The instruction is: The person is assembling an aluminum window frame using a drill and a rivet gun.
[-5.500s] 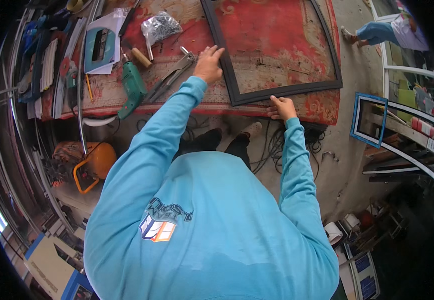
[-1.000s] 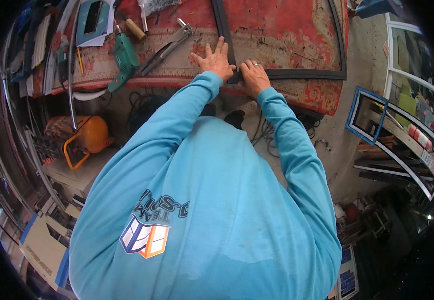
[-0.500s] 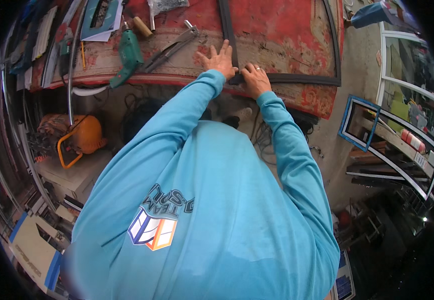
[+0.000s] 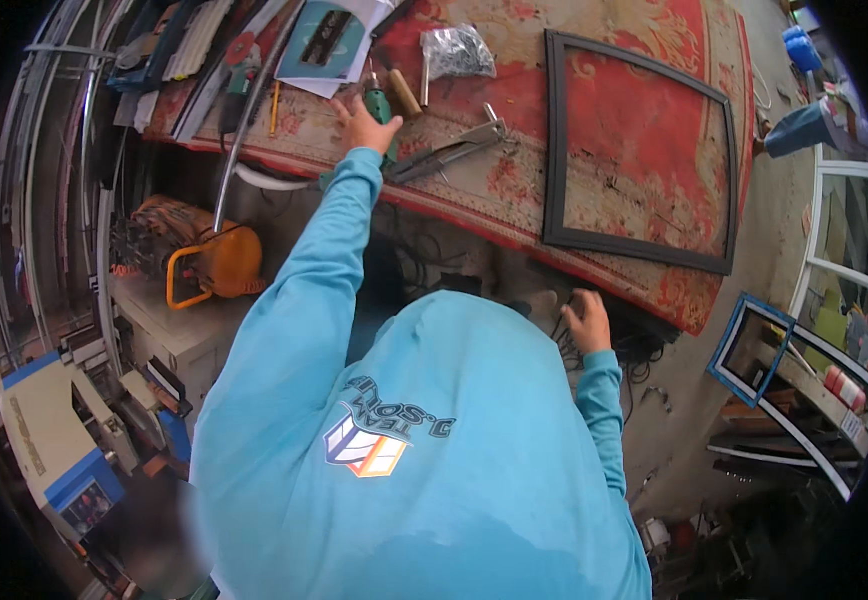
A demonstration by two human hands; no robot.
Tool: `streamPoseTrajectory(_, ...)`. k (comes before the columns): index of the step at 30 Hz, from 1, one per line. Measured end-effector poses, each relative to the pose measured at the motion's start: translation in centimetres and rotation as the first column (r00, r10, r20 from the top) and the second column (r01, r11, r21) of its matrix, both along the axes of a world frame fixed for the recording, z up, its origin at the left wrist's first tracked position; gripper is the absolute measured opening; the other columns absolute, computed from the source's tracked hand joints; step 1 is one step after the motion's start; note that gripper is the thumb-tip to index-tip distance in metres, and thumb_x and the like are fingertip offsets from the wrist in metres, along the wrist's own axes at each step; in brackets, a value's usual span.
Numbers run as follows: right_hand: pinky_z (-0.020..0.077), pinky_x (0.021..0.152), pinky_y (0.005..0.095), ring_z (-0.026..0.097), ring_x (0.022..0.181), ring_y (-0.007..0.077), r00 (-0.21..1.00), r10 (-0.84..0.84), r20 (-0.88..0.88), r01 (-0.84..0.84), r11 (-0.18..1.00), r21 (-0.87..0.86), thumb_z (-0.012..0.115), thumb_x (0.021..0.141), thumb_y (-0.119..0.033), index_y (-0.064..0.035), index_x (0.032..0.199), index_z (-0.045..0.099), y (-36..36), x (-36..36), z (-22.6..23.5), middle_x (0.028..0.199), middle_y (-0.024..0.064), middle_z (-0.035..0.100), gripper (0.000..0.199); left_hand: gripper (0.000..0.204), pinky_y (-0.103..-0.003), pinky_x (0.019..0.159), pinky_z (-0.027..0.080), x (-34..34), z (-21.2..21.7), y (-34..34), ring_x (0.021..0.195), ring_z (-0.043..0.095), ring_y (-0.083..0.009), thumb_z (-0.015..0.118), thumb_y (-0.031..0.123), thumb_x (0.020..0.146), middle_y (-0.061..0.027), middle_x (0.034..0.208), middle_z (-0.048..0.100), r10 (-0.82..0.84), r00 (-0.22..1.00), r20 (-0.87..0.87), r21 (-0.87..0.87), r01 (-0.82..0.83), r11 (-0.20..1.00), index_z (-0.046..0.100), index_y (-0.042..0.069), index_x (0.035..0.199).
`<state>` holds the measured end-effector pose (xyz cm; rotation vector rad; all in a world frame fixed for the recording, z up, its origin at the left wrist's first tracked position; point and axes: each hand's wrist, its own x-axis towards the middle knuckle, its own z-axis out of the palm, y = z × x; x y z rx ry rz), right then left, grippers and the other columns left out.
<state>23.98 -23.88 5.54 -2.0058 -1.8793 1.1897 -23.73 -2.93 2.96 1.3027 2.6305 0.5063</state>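
Observation:
My left hand [image 4: 359, 122] stretches far forward over a green power tool [image 4: 381, 104] lying on the red patterned cloth of the workbench [image 4: 514, 195], fingers spread and touching it. My right hand [image 4: 586, 320] hangs below the bench's front edge, next to black cables [image 4: 634, 350], fingers loosely bent, holding nothing. A dark rectangular frame [image 4: 639, 244] lies flat on the cloth at the right, apart from both hands. My blue-sleeved torso fills the lower middle of the view.
Metal pliers-like tool [image 4: 449, 150], a wooden-handled tool [image 4: 404, 95], a clear bag of screws [image 4: 457, 50] and a printed sheet [image 4: 329, 40] lie near the left hand. An orange device [image 4: 219, 260] sits under the bench. Blue-framed panels [image 4: 744, 350] lean at right.
Both hands have left the frame's near edge. The left hand has reached out left to the green tool; the right hand has dropped below the bench edge.

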Motion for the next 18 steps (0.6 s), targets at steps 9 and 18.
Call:
streamPoseTrajectory(9, 0.0483, 0.092, 0.0404, 0.057, 0.112, 0.0339, 0.972, 0.147, -0.186, -0.172, 0.976, -0.130, 0.069, 0.085, -0.025, -0.0024, 0.123, 0.055, 2.7, -5.9, 4.9, 0.118, 0.0176, 0.059, 0.046, 0.087, -0.043, 0.088, 0.051, -3.0, 2.3, -1.1, 0.099, 0.064, -0.0370, 0.085, 0.051, 0.056, -0.0233, 0.109, 0.065, -0.145, 0.901, 0.409, -0.130, 0.214, 0.968, 0.057, -0.004, 0.117)
streamPoseTrajectory(18, 0.0427, 0.098, 0.0364, 0.051, 0.116, 0.0238, 0.539, 0.062, -0.840, -0.067, 0.997, 0.030, 0.079, 0.078, -0.030, -0.0012, 0.140, 0.038, 5.7, -15.5, 7.4, 0.131, 0.0142, 0.050, 0.079, 0.067, -0.032, 0.086, 0.049, 13.3, 10.8, -10.4, 0.097, 0.061, -0.0186, 0.078, 0.043, 0.075, -0.0136, 0.108, 0.062, -0.154, 0.203, 0.967, 0.147, 0.046, 0.988, 0.055, -0.005, 0.117)
